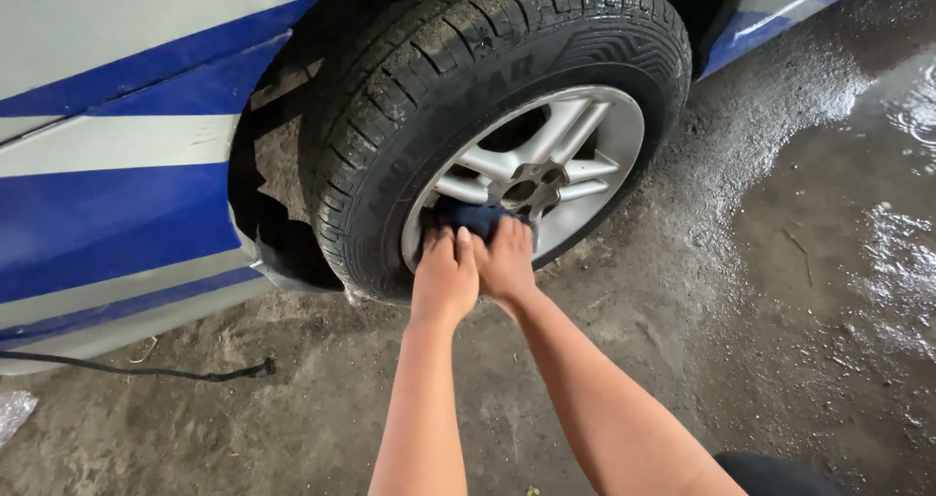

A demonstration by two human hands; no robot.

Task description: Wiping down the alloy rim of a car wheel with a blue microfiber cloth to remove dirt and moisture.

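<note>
A black tyre (409,77) on a silver spoked alloy rim (575,135) stands turned out of the wheel arch of a white and blue car (117,145). Both hands press a dark blue cloth (470,217) against the lower left part of the rim. My left hand (445,277) lies on the cloth's left side, fingers pointing up. My right hand (507,260) sits beside it, touching it, with fingers over the cloth's right edge. Most of the cloth is hidden under my fingers.
Wet concrete floor (799,262) with puddles spreads to the right. A thin black cable (146,369) runs along the ground under the car's bumper at lower left. A dark knee or shoe (770,472) shows at the bottom right edge.
</note>
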